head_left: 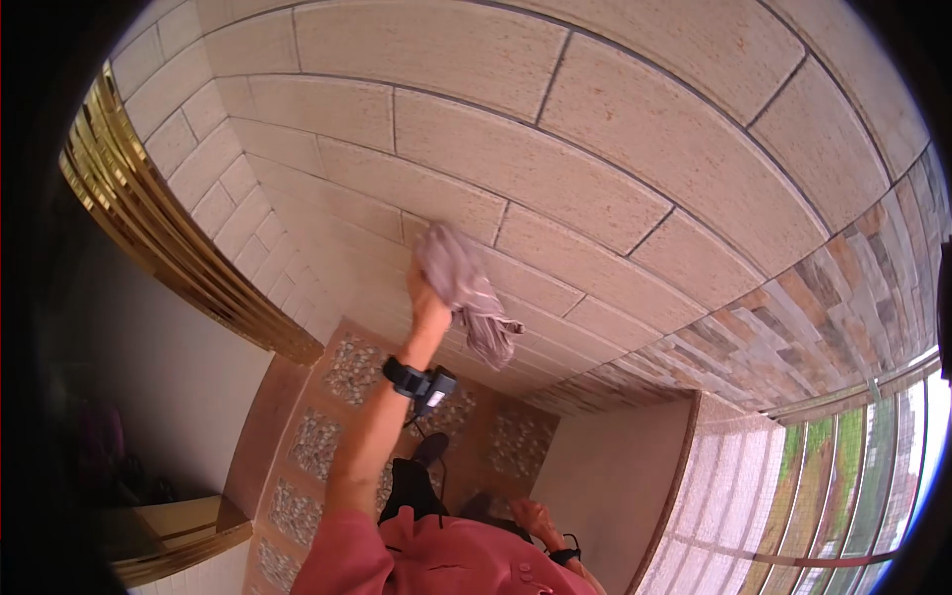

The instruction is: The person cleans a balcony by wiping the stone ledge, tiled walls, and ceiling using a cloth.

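Observation:
A crumpled greyish-mauve cloth (484,315) is bunched in my left hand (424,288), against or very close to the beige block-patterned wall (446,119). The cloth's upper part is blurred, and its loose end hangs to the right. Most of my left fingers are hidden behind it. On that wrist is a black strap with a small dark box (434,391). Low beside my body, my right hand (535,518) has its fingers curled; whether anything is inside them is hidden. A dark band (565,555) circles the right wrist.
Gold folding metal bars (169,218) edge a doorway on the left. Stone-patterned tiles (813,288) run along the wall toward a barred window (833,476) at right. Pebble-panel flooring (315,441) lies below, beside a low pale wall (615,466). A cable hangs near my feet.

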Motion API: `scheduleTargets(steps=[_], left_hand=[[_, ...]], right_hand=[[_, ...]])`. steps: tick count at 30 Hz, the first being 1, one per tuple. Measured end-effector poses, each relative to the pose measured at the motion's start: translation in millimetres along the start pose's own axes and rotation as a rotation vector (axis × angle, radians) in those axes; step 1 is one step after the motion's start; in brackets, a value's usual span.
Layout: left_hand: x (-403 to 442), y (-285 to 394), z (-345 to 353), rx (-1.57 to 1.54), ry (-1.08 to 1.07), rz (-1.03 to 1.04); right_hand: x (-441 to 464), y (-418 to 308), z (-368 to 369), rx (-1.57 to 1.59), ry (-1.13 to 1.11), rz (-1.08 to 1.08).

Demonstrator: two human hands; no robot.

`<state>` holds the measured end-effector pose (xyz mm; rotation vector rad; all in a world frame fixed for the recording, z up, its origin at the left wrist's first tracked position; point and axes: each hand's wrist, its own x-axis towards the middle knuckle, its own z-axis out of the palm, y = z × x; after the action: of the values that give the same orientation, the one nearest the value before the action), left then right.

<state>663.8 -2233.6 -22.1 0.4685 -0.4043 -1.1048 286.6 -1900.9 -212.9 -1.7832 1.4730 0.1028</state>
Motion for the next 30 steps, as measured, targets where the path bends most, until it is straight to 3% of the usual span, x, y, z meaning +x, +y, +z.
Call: scheduleTargets(steps=[2,4,6,7,8,11,15,20,25,27,30], left_hand=[[-17.2,50.0,19.7,0.363,-0.092,0.314],[5.6,96.7,32.5,0.213,0.132,0.203],[38.3,145.7,51.0,0.318,0.074,0.368],[47.7,168.6,75.4,0.422,0.234,0.474],[68.3,189.0,84.4,0.474,0.208,0.543],[110.7,220.9,94.8,0.580,0.173,0.648],[123.8,191.0,93.6,0.692,0.173,0.702],[82.8,116.6,103.7,0.892,0.120,0.778],[22.8,43.1,138.2,1.116,-0.053,0.910],[-5.1,15.4,151.6,1.168,-0.150,0.940],[-42.0,-24.2,167.5,1.203,-0.300,0.962]], right_hand=[[6.2,5.1,0.0,-0.099,-0.013,-0.120],[10.0,5.2,2.3,-0.189,-0.027,-0.224],[12.2,-0.9,-1.6,-0.056,0.025,-0.171],[13.6,-2.8,-3.7,-0.053,0.016,-0.154],[16.9,-4.7,-5.0,-0.019,0.019,-0.181],[19.7,-5.3,1.8,0.024,0.044,-0.180],[20.5,-11.9,4.5,0.072,0.126,-0.109],[16.7,-14.3,-4.5,0.069,0.053,-0.077],[7.7,-18.8,-20.6,0.073,0.102,0.010],[4.0,-9.3,-19.2,0.072,0.115,-0.091],[-5.8,-4.5,-19.3,0.141,0.158,0.007]])
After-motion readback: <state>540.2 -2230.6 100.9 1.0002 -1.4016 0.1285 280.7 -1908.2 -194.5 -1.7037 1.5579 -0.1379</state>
